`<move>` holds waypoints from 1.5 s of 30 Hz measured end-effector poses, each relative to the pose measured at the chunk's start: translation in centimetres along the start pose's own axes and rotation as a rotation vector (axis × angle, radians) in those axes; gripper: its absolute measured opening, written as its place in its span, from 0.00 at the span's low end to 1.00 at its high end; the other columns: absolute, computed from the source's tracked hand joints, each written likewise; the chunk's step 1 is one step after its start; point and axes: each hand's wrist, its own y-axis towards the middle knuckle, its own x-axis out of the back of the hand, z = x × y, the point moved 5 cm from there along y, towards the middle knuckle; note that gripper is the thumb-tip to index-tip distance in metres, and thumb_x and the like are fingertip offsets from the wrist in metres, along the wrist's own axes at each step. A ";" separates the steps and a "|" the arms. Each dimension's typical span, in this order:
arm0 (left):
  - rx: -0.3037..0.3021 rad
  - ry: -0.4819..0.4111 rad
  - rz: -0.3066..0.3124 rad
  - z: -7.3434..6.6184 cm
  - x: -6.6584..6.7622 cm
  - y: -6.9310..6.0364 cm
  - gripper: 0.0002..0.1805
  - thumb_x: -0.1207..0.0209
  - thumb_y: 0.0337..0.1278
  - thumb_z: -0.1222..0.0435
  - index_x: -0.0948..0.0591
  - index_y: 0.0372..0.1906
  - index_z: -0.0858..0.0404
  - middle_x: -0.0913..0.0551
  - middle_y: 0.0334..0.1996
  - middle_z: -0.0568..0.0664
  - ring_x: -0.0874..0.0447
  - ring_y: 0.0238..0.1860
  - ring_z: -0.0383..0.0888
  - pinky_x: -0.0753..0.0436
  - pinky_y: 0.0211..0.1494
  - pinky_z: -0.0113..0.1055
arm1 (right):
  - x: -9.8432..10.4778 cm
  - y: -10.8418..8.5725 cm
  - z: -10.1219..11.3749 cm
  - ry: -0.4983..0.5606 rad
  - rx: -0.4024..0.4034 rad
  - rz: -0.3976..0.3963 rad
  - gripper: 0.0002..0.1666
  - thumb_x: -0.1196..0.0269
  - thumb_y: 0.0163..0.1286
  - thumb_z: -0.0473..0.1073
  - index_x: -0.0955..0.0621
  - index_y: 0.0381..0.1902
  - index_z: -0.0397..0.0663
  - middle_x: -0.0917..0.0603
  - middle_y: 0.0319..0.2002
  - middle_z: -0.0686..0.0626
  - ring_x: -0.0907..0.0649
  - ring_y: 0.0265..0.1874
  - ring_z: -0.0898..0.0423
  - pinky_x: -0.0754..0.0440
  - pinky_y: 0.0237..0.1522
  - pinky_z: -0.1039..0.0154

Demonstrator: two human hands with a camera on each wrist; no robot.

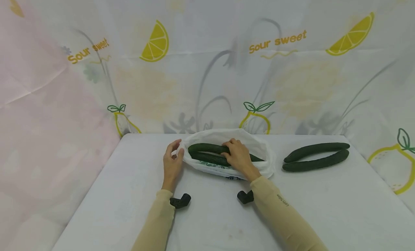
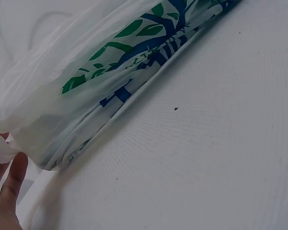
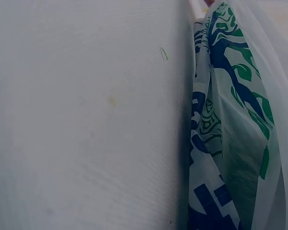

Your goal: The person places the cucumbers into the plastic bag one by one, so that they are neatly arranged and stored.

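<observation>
A white plastic bag [image 1: 267, 166] with green and blue print lies on its side, its mouth spread wide. Inside it are dark green cucumbers; one [image 1: 207, 147] lies behind another [image 1: 210, 158]. My left hand [image 1: 173, 164] pinches the bag's left rim between thumb and fingers, as the left wrist view also shows. Reaching into the bag, my right hand [image 1: 239, 156] grips the rear cucumber near its middle and covers part of it. In the right wrist view only the bag's printed side [image 3: 235, 120] shows; the right hand is out of sight there.
Two more cucumbers, a rear one [image 1: 316, 151] and a front one [image 1: 317, 163], lie side by side on the white table [image 1: 207, 222], right of the bag. A printed curtain [image 1: 207, 63] hangs behind the table's back edge.
</observation>
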 end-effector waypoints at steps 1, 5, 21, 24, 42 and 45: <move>0.004 0.001 0.004 -0.1 0.0 0.0 0.20 0.46 0.62 0.73 0.27 0.59 0.71 0.25 0.55 0.65 0.30 0.57 0.56 0.31 0.44 0.24 | 0.0 0.0 -0.1 0.003 -0.012 0.004 0.19 0.32 0.59 0.47 0.18 0.48 0.50 0.20 0.41 0.48 0.22 0.37 0.49 0.24 0.37 0.55; 0.019 -0.004 0.018 -0.2 -0.1 0.0 0.21 0.46 0.62 0.72 0.28 0.59 0.71 0.25 0.55 0.65 0.30 0.58 0.59 0.31 0.42 0.22 | 0.0 -0.1 -0.3 0.026 -0.056 0.015 0.19 0.33 0.59 0.48 0.18 0.49 0.50 0.21 0.41 0.49 0.22 0.39 0.50 0.23 0.38 0.55; 0.111 0.000 0.043 3.9 -0.7 0.9 0.20 0.45 0.64 0.66 0.26 0.61 0.59 0.26 0.59 0.59 0.32 0.62 0.53 0.31 0.57 0.47 | -0.3 0.0 -1.0 0.064 -0.086 0.057 0.20 0.33 0.60 0.51 0.17 0.49 0.51 0.19 0.44 0.46 0.21 0.40 0.48 0.21 0.40 0.53; 0.105 0.015 0.034 4.3 -0.8 1.0 0.20 0.45 0.64 0.65 0.26 0.60 0.56 0.26 0.58 0.56 0.31 0.61 0.50 0.30 0.57 0.47 | -0.3 0.0 -1.0 0.059 -0.084 0.067 0.21 0.34 0.60 0.51 0.17 0.50 0.51 0.19 0.45 0.46 0.20 0.40 0.48 0.21 0.40 0.53; 0.070 0.042 0.016 4.2 -0.7 0.9 0.19 0.46 0.63 0.67 0.26 0.59 0.58 0.25 0.58 0.57 0.30 0.60 0.51 0.29 0.54 0.46 | -0.9 -0.3 -0.6 0.061 -0.129 0.012 0.16 0.36 0.64 0.48 0.16 0.48 0.51 0.19 0.46 0.44 0.20 0.41 0.46 0.21 0.40 0.52; 0.066 0.037 0.024 3.8 -0.6 0.8 0.19 0.46 0.64 0.67 0.26 0.60 0.59 0.26 0.58 0.58 0.31 0.61 0.51 0.30 0.54 0.46 | -1.0 -0.3 -0.5 0.063 -0.135 0.004 0.16 0.36 0.63 0.48 0.16 0.48 0.52 0.19 0.46 0.44 0.20 0.40 0.46 0.21 0.40 0.52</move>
